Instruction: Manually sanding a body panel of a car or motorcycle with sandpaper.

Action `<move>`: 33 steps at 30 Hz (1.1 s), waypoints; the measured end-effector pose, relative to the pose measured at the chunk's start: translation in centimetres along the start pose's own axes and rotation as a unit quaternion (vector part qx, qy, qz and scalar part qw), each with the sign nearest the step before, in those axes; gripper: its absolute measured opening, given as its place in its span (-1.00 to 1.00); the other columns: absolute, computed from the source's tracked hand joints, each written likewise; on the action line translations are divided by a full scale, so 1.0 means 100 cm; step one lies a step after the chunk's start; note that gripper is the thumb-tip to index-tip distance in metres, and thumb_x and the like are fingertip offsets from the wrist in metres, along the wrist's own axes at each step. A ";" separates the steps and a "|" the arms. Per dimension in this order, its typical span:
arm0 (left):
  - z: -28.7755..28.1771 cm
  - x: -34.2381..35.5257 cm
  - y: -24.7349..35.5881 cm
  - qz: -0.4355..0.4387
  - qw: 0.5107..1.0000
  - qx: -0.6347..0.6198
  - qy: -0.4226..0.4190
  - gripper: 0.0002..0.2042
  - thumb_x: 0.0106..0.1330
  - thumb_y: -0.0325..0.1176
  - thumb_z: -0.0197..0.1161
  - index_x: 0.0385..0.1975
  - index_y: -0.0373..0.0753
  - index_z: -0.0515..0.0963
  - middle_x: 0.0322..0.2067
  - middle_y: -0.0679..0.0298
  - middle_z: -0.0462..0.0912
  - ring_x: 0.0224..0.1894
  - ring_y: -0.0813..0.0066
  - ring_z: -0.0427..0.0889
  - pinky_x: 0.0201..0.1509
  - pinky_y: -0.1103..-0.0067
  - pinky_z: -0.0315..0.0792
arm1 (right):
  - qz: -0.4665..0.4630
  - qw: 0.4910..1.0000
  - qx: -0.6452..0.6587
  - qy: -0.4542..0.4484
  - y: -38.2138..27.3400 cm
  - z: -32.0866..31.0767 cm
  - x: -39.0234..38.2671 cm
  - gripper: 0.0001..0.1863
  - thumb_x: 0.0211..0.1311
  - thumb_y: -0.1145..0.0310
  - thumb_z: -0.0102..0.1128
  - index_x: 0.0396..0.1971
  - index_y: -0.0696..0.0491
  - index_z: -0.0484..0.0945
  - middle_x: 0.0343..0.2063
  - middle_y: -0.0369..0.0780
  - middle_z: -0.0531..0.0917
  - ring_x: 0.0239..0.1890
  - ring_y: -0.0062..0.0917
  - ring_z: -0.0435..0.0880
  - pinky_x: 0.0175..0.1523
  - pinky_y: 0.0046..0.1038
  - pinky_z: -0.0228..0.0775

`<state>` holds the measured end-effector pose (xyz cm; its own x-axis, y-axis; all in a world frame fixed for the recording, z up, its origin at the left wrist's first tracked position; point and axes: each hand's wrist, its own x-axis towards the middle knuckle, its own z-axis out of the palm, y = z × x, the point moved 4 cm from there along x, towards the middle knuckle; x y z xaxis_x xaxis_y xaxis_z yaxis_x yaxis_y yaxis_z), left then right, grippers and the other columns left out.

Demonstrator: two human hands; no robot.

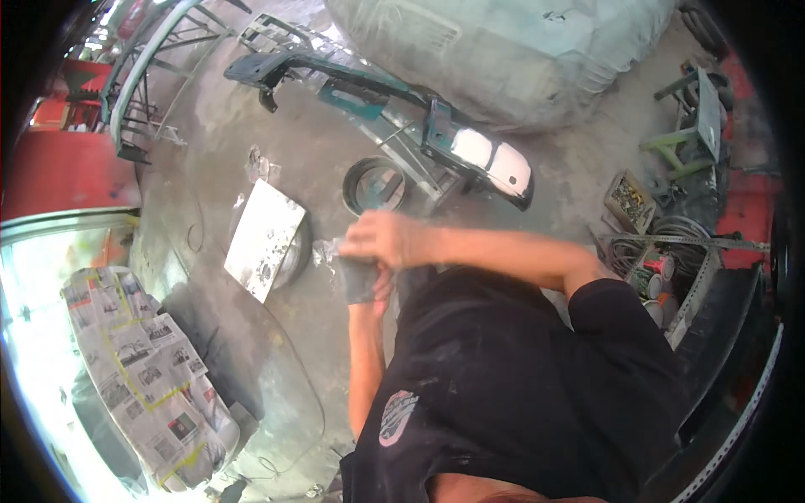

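Observation:
My right hand (376, 239) reaches across my body with fingers curled onto the top of a dark grey piece (359, 281), possibly a pad or cloth; its exact kind is unclear. My left hand (381, 287) is just beneath, fingers curled by the same piece and partly hidden behind it. A white board (260, 226) rests over a round container (293, 260) on the floor to the left. A dark round tub (374, 178) stands beyond my hands, and a crumpled scrap (325, 250) lies beside them.
A dark bumper with white patches (495, 163) rests on a stand, before a covered vehicle (503, 42). A paper-masked part (151, 377) lies left, with a red vehicle (67, 168) and metal rack (142, 84). Right are a green stand (671, 151), crate (629, 201) and hoses (679, 230).

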<state>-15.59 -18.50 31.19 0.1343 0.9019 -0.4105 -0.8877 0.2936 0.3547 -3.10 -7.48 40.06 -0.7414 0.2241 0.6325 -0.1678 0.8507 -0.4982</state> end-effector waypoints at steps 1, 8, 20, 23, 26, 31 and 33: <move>0.010 -0.002 -0.001 0.006 1.000 0.002 0.006 -0.71 0.61 -0.13 -0.04 -0.01 -0.18 0.52 -0.24 0.14 0.57 -0.62 0.61 0.43 -0.77 0.76 0.16 | 0.058 0.998 -0.029 0.008 0.021 -0.009 -0.003 -0.46 0.18 0.27 0.35 0.22 -0.07 0.58 -0.03 -0.24 0.62 -0.01 -0.30 0.62 0.03 -0.26 0.46; -0.013 0.018 -0.002 0.073 0.967 -0.021 0.243 -0.73 0.56 -0.10 0.06 -0.07 -0.18 0.50 -0.29 0.22 0.58 -0.49 0.50 0.49 -0.63 0.63 0.32 | -0.170 0.984 -0.046 -0.009 -0.066 0.002 -0.004 -0.44 0.14 0.31 0.20 0.21 -0.04 0.59 -0.07 -0.20 0.61 -0.07 -0.31 0.63 0.04 -0.19 0.47; -0.053 -0.005 0.014 0.192 0.931 0.203 0.237 -0.60 0.60 -0.18 0.09 0.27 -0.30 0.46 0.10 0.09 0.62 0.01 0.24 0.67 0.10 0.37 0.61 | 0.235 0.962 0.024 0.139 0.033 -0.023 -0.058 -0.44 0.17 0.58 0.21 0.23 0.01 0.58 0.00 -0.11 0.63 0.01 -0.17 0.59 0.14 -0.23 0.47; -0.035 -0.010 0.023 0.227 0.911 0.218 0.267 -0.54 0.62 -0.23 0.03 0.36 -0.41 0.36 0.23 0.02 0.56 0.23 0.19 0.60 0.33 0.26 0.51 | 0.267 0.944 0.022 0.194 0.021 -0.017 -0.073 -0.46 0.18 0.57 0.21 0.22 0.03 0.58 -0.02 -0.12 0.63 0.01 -0.15 0.59 0.13 -0.20 0.48; -0.009 -0.001 0.021 0.287 0.902 0.222 0.233 -0.53 0.65 -0.21 -0.02 0.37 -0.44 0.29 0.28 -0.01 0.49 0.29 0.11 0.53 0.40 0.17 0.43 | 0.232 0.961 0.027 0.146 -0.001 -0.013 -0.072 -0.49 0.18 0.55 0.24 0.19 0.04 0.59 -0.05 -0.13 0.62 -0.01 -0.19 0.60 0.11 -0.20 0.48; 0.051 0.013 0.009 0.364 0.869 0.241 0.231 -0.45 0.70 -0.14 -0.13 0.38 -0.55 0.21 0.30 -0.14 0.40 0.30 -0.01 0.49 0.40 0.14 0.43 | 0.194 0.973 -0.058 0.109 -0.024 0.010 -0.070 -0.44 0.13 0.52 0.29 0.21 0.00 0.57 -0.07 -0.16 0.58 -0.08 -0.25 0.56 0.03 -0.25 0.49; 0.077 0.012 0.003 0.366 0.861 0.245 0.256 -0.44 0.70 -0.11 -0.13 0.37 -0.57 0.21 0.29 -0.15 0.41 0.28 -0.02 0.50 0.38 0.14 0.45 | 0.172 0.976 -0.075 0.108 -0.033 0.011 -0.066 -0.43 0.12 0.51 0.28 0.22 0.01 0.56 -0.08 -0.15 0.58 -0.08 -0.25 0.56 0.02 -0.27 0.49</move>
<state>-12.30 -14.89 37.26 -0.7040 0.6818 -0.1989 -0.3438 -0.0821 0.9355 1.62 -12.26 36.90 -0.5803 0.5902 0.5611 0.1768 0.7639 -0.6207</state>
